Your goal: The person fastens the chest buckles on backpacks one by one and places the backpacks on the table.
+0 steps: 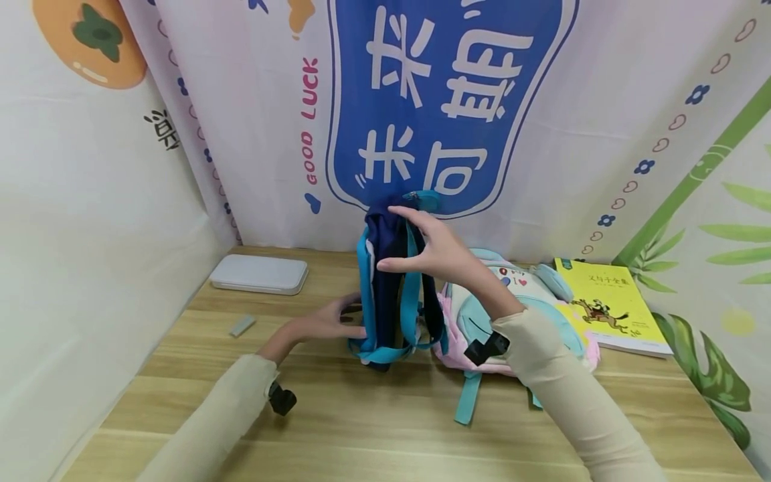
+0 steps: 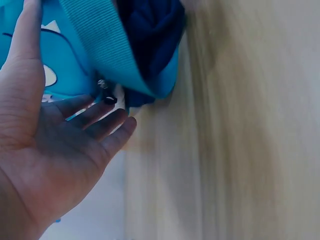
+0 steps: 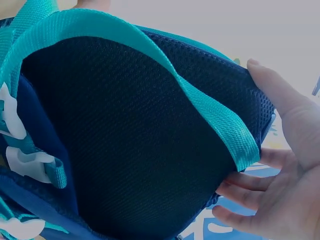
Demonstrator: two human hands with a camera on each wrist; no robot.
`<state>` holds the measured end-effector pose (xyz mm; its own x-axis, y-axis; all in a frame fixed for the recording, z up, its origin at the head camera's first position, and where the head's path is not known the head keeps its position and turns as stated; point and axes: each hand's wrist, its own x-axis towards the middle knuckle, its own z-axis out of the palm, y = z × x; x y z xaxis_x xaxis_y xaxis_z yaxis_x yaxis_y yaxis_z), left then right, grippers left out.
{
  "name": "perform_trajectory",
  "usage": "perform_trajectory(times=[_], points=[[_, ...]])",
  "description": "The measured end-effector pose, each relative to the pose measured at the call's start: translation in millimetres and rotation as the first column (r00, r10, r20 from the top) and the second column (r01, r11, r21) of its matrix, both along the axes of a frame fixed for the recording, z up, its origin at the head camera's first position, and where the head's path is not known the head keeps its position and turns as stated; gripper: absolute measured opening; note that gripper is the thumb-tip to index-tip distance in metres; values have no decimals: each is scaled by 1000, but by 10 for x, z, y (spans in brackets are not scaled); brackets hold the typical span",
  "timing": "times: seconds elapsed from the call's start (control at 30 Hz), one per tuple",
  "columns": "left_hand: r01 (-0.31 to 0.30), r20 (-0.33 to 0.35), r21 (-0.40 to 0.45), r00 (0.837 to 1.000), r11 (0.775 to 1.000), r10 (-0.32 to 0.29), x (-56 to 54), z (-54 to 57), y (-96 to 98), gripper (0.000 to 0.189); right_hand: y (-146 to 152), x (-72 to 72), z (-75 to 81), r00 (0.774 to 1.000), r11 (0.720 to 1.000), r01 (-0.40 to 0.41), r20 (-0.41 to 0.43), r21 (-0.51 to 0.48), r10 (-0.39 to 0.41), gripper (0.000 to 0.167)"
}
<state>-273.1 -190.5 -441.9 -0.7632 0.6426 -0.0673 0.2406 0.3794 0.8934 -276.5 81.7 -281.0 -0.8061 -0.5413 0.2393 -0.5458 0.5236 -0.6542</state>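
A navy backpack (image 1: 390, 281) with bright blue straps stands upright on the table, its narrow side toward the head camera. My left hand (image 1: 325, 317) is low at its left side, fingers loosely extended. In the left wrist view that hand (image 2: 65, 135) faces the blue front panel (image 2: 65, 60) and a wide strap, palm showing. Near the bag's top, my right hand (image 1: 436, 249) has thumb and fingers spread apart. From the right wrist, the dark mesh back (image 3: 120, 130) shows, and the fingers (image 3: 245, 192) lie at its edge; whether they press it, I cannot tell.
A pink and mint backpack (image 1: 518, 321) lies right of the navy one, over part of a yellow book (image 1: 608, 301). At the back left is a white case (image 1: 259, 274), with a small grey block (image 1: 243, 326) before it. A printed cloth (image 1: 259, 134) hangs behind.
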Motion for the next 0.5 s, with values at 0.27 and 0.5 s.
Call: perform_trajectory(times=[0.27, 0.5], points=[[23, -48, 0, 999, 1000, -23, -17, 161, -202, 98, -88, -13, 7, 998, 999, 34, -60, 34, -32, 87], [4, -199, 31, 980, 999, 2, -11, 553, -288, 93, -148, -20, -22, 996, 1000, 4, -85, 27, -2, 85]])
